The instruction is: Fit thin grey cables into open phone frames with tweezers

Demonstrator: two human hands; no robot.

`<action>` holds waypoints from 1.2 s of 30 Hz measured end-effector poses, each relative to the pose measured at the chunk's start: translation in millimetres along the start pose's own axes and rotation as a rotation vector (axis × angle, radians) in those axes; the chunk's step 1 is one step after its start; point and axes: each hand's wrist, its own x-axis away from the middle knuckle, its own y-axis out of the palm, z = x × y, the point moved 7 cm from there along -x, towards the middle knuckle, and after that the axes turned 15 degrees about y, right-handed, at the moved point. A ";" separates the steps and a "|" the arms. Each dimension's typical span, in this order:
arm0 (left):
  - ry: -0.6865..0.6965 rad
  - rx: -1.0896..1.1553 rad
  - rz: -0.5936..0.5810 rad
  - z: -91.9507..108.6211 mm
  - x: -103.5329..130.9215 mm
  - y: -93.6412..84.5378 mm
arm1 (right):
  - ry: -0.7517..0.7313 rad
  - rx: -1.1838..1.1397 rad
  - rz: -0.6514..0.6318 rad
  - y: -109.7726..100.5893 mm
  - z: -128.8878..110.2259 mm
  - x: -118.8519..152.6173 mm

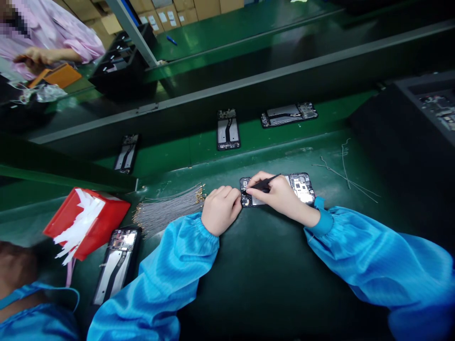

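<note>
An opened phone (301, 187) lies flat and lengthwise on the green bench, its circuit parts facing up. Over its left part is my right hand (275, 192), pinching black tweezers (265, 183) whose tips sit close to the phone's left end. My left hand (221, 208) rests just left of the phone with curled fingers; whatever it may hold is hidden. Beside it on the left spreads a bundle of thin grey cables (167, 211) with gold-coloured ends.
Further phones lie behind (229, 130), back right (289, 115), back left (127, 154) and at the left (117, 270). A red box (117, 210) holds white strips. Loose wires (346, 177) lie right, near a dark bin (401, 142). Two people are at the left.
</note>
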 end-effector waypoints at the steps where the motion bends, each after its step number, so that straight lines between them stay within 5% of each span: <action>1: -0.001 0.003 -0.002 -0.1 0.1 0.2 | -0.001 -0.001 0.000 0.0 0.0 0.1; 12: 0.009 -0.014 0.002 0.5 -0.2 -0.3 | -0.026 0.000 0.007 0.7 -0.4 -0.4; 21: 0.013 -0.018 0.002 0.8 -0.8 0.0 | -0.313 0.186 -0.030 11.8 -17.5 14.0; 28: 0.088 0.113 0.007 -8.8 -1.4 -5.2 | -0.375 0.264 -0.049 18.9 -21.6 17.5; 31: 0.265 0.112 -0.020 -7.6 0.8 -7.6 | -0.301 0.156 0.045 -1.9 -17.3 20.0; 36: 0.386 -0.036 -0.072 -4.5 2.8 -8.9 | -0.125 0.229 0.415 -71.8 7.4 35.0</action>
